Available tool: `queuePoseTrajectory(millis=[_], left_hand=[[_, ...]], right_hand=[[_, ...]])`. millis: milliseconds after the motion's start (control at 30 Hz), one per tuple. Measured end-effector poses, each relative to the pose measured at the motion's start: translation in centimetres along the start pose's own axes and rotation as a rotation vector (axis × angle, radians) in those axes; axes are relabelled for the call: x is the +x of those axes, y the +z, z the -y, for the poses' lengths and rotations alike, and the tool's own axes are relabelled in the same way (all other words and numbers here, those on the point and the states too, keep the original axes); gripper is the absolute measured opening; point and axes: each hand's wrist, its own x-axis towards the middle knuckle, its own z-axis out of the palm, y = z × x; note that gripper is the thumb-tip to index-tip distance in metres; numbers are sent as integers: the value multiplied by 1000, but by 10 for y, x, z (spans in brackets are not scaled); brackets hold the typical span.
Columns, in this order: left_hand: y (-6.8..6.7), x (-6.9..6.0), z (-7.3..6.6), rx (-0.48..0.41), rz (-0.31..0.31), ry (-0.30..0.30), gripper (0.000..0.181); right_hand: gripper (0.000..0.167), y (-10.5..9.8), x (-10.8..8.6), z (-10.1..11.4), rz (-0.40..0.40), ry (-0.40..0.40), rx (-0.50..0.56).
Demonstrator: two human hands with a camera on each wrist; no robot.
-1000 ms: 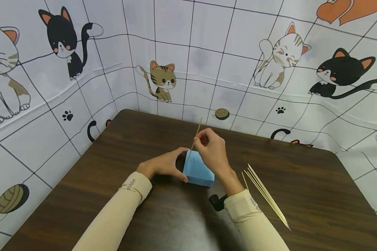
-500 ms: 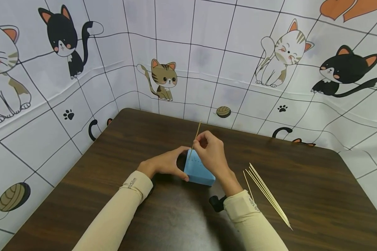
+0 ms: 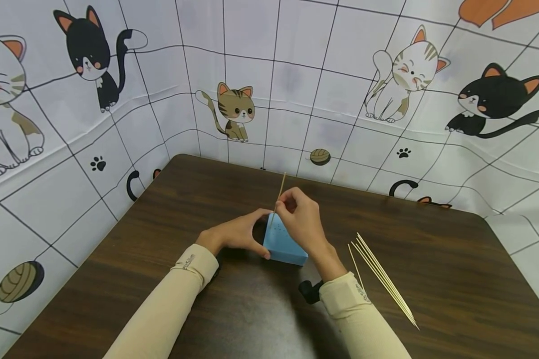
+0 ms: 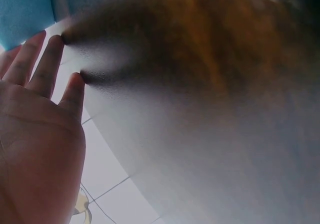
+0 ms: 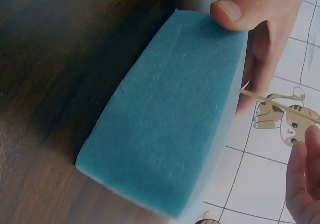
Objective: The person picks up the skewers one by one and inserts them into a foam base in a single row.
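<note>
A light blue foam block [image 3: 283,244], with a few rows of small dark holes in its top, sits on the table. My left hand [image 3: 238,233] grips it from the left, thumb on the near side and fingers toward the far side. With thumb and fingertips my right hand [image 3: 303,217] pinches a thin wooden skewer [image 3: 282,185] above the block's far left corner. The skewer leans slightly, its lower end at the block's top; how deep it goes cannot be told. The right wrist view shows the block's side [image 5: 160,114], the left thumb [image 5: 240,8] and the skewer [image 5: 280,105].
Several loose skewers [image 3: 382,279] lie in a narrow bunch to the right, one shorter-looking skewer [image 3: 356,264] apart beside the right sleeve. The dark wood table [image 3: 193,184] ends at a cat-print sheet [image 3: 287,89]. A black device [image 3: 311,291] sits at the right wrist.
Over the last second the skewer's top and my right hand have come slightly lower, and the skewer stands a little more upright. My left hand stays on the block.
</note>
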Motion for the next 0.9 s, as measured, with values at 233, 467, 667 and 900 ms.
queuePoseTrajectory(millis=[233, 467, 667, 900], left_hand=[[1, 1, 1, 18, -9, -2, 114], [1, 2, 4, 28, -14, 11, 116], [0, 1, 2, 21, -17, 6, 117], [0, 1, 1, 24, -1, -3, 118]], right_hand=[[3, -8, -3, -3, 6, 40, -11], [4, -24, -5, -15, 17, 105, -64], [7, -43, -9, -34, 35, 204, -119], [12, -70, -19, -55, 62, 280, -166]])
